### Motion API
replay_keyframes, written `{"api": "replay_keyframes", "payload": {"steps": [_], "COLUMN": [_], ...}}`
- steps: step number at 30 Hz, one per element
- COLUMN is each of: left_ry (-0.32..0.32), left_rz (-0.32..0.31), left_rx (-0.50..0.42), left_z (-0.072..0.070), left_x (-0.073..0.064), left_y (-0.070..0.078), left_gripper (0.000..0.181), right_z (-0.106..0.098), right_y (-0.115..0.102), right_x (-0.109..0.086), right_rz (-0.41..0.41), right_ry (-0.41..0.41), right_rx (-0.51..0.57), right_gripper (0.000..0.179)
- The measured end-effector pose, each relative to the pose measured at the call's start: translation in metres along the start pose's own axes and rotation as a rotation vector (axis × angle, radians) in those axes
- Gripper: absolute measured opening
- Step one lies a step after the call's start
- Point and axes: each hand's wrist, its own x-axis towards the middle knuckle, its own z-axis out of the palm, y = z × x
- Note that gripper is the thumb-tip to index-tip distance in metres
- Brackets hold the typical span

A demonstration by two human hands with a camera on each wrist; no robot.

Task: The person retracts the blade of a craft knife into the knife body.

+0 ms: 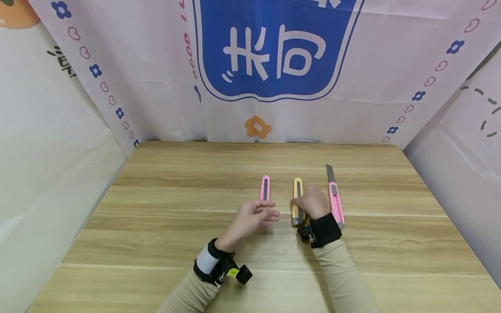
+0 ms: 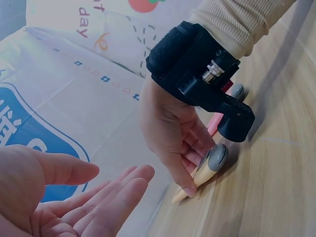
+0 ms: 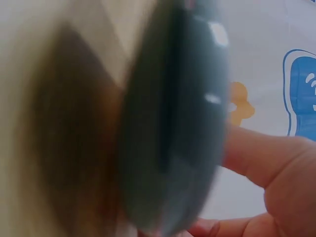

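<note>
On the table (image 1: pixel 156 226), your right hand (image 1: pixel 315 202) grips the yellow cutter (image 1: pixel 297 211).
With the cloth (image 1: pixel 164 113) behind the table at 12 o'clock, you have the yellow cutter pointing its tip to 12 and its grey end to 6, your thumb and fingers pinching it from opposite sides. At 9 to 10 o'clock from it is a pink cutter (image 1: pixel 265 188); your left hand (image 1: pixel 252 215) covers its near end in the head view, and you cannot tell there whether skin meets plastic. Your left fingers are straight and close together, thumb apart, gripping nothing. At 3 o'clock, near your right hand, lies a second pink cutter (image 1: pixel 335 202), its blade (image 1: pixel 330 173) out toward 12.
</note>
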Motion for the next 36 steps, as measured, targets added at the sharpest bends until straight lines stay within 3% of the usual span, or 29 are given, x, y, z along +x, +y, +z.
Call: {"api": "replay_keyframes", "payload": {"steps": [9,26,32,36], "left_ry": [0.002,-0.004,0.003,0.008], "left_rz": [-0.002,-0.014,-0.014,-0.02], "left_rx": [-0.01,-0.034,-0.037,-0.039], "left_z": [-0.001,-0.001,-0.001,-0.002], "left_x": [0.001,0.003,0.003,0.003], "left_y": [0.001,0.001,0.0,0.001], "left_gripper": [0.035,0.038,0.037,0.037], "right_z": [0.005,-0.001,-0.026,-0.047], "right_y": [0.001,0.0,0.003,0.017], "right_x": [0.003,0.0,-0.005,-0.006], "right_rz": [0.003,0.002,0.028,0.037], "right_ry": [0.024,-0.013,0.004,0.039], "right_rx": [-0.015,-0.034,-0.082,-0.039], "right_gripper": [0.042,0.05,0.053,0.057]}}
